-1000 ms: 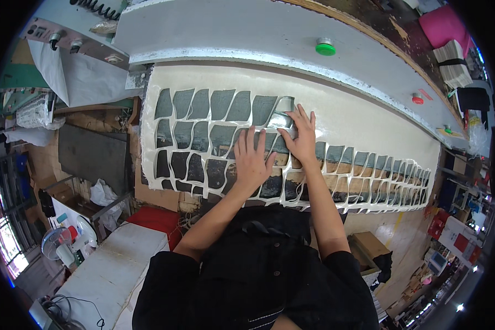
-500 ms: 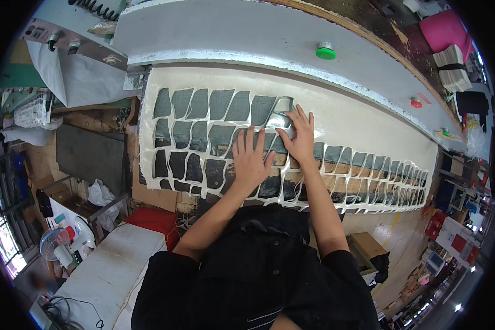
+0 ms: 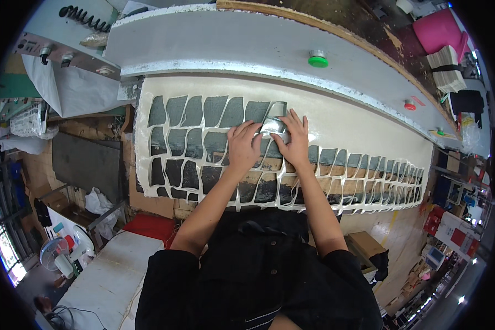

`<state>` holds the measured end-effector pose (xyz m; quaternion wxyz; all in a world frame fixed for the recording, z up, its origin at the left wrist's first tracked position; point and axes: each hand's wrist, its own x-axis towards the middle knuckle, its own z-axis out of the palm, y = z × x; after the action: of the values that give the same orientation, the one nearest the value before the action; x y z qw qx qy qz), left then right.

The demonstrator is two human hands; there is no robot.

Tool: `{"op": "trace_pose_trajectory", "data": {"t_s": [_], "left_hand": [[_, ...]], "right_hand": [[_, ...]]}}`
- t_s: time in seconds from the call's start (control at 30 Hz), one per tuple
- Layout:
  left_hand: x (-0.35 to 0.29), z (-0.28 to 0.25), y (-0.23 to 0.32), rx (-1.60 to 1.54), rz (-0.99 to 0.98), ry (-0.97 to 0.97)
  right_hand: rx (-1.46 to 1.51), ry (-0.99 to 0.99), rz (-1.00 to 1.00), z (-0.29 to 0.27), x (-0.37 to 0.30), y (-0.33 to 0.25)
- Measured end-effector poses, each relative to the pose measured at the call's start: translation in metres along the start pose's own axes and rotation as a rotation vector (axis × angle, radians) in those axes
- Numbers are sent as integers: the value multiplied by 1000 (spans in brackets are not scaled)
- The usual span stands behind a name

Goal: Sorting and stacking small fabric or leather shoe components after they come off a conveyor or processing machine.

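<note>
Between the curled fingers of the left hand (image 3: pixel 243 147) and the parted ones of the right hand (image 3: pixel 297 142), their clamping unclear, the metal frame (image 3: pixel 274 126) was judged liable to be skewed over cut gaps (image 3: pixel 214 111) in the cream sheet (image 3: pixel 349 124) by uneven pushing.

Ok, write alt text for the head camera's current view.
A person's left hand and right hand are at either side of a shiny, curved-edged piece on a pale sheet with rows of cut-out openings. Beyond it runs a grey beam with a green button.
</note>
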<state>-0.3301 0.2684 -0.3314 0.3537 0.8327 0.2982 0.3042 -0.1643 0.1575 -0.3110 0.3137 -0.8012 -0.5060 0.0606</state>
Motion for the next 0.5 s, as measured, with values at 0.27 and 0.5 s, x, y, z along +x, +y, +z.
{"op": "trace_pose_trajectory", "data": {"t_s": [0.27, 0.5], "left_hand": [[7, -44, 26, 41, 60, 137], [-45, -85, 44, -160, 43, -145]], "right_hand": [[152, 195, -24, -11, 19, -37], [267, 227, -63, -76, 105, -102]]}}
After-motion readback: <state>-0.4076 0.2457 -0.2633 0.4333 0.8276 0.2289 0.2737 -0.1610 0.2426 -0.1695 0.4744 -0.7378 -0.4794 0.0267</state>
